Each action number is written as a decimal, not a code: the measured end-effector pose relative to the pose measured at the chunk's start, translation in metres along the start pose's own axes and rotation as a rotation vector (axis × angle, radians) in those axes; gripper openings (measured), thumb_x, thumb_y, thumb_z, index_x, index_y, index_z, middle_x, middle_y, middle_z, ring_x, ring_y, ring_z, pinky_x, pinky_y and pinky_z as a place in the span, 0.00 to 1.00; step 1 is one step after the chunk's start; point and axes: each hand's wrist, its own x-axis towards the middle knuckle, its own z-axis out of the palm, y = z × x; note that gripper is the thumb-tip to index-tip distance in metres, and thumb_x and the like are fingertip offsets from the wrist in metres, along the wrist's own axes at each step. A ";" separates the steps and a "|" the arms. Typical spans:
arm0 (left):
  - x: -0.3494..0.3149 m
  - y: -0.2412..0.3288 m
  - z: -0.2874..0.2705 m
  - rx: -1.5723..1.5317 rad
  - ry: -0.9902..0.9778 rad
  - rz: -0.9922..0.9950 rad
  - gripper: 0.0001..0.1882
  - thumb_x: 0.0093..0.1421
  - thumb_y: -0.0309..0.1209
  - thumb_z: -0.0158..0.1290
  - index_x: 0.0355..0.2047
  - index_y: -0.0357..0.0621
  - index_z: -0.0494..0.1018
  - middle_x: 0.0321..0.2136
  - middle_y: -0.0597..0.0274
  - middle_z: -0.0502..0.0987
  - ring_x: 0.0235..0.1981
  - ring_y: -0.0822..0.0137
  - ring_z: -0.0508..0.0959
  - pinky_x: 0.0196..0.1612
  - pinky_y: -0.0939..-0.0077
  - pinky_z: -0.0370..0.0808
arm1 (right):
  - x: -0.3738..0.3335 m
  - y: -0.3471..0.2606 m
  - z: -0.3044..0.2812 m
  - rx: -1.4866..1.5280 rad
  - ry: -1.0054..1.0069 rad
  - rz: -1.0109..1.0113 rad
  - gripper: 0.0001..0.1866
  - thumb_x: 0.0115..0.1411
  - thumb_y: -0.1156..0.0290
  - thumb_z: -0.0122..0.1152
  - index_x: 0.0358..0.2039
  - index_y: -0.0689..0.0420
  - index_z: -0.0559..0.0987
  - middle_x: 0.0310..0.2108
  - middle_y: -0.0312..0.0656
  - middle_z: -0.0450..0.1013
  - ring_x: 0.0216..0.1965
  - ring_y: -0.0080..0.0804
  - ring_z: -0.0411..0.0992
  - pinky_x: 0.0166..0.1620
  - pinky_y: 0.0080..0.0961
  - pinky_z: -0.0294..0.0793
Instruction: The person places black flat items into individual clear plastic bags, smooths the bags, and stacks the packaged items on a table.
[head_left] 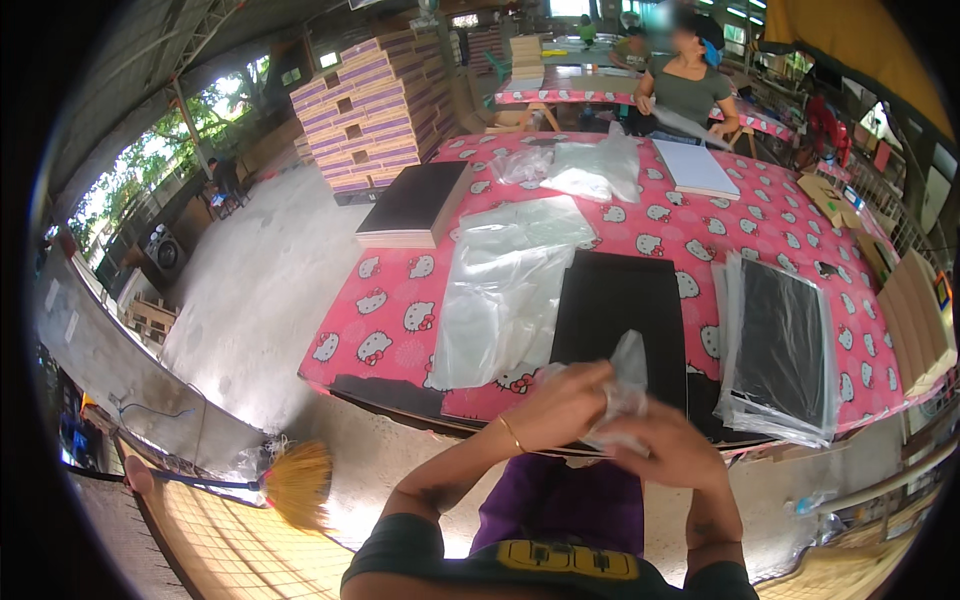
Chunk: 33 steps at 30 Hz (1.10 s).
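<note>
My left hand [572,404] and my right hand [665,445] meet at the table's near edge, both closed on a crumpled clear plastic bag [630,372]. Part of the bag sticks up between them; the rest is hidden by my fingers. Just beyond lies a stack of black sheets [625,300]. Left of it, clear plastic bags [510,290] are spread in a loose pile. On the right, a pile of black sheets in clear plastic sleeves [778,340] lies near the edge.
A pink patterned cloth [400,300] covers the table. A thick black-topped stack [415,203] stands at its left corner, a white stack [697,168] at the far side. Boxes [370,115] tower behind. Across the table, a person [688,90] handles a clear sheet. A broom [298,487] leans at lower left.
</note>
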 end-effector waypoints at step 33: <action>-0.037 -0.013 0.015 -0.786 -0.635 -0.561 0.19 0.64 0.43 0.50 0.36 0.36 0.76 0.32 0.59 0.78 0.34 0.73 0.77 0.38 0.77 0.74 | -0.083 0.066 -0.020 1.307 0.826 0.395 0.07 0.59 0.66 0.60 0.33 0.55 0.77 0.34 0.36 0.75 0.33 0.27 0.75 0.33 0.26 0.75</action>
